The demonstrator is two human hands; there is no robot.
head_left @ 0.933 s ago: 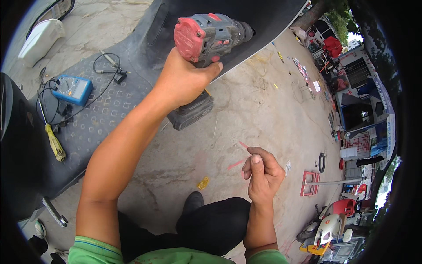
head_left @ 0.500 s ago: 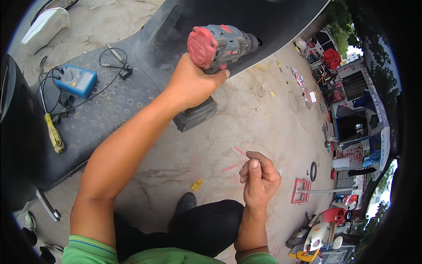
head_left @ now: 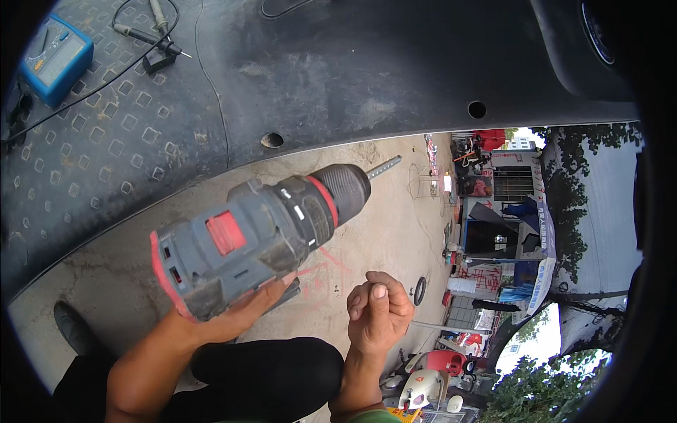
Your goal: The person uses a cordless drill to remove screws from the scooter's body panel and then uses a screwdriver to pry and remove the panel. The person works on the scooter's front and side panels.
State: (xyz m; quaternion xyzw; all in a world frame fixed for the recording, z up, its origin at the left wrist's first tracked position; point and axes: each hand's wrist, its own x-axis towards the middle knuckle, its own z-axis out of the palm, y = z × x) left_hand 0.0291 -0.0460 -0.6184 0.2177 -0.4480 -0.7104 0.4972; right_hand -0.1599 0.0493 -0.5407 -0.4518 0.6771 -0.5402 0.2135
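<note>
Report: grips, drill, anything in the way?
Left grip holding drill. Right grip pinched closed, contents unclear. Bit apart from black panel, nothing seen touching it. Multimeter upper left, apart from drill.

Scuffed grey-red drill [head_left: 261, 229], tilted, bit [head_left: 385, 167] aimed upper right.

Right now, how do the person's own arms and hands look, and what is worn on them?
The left hand and right hand show no gloves or watch, and the forearms are uncovered. A green sleeve edge shows on the right arm.
</note>
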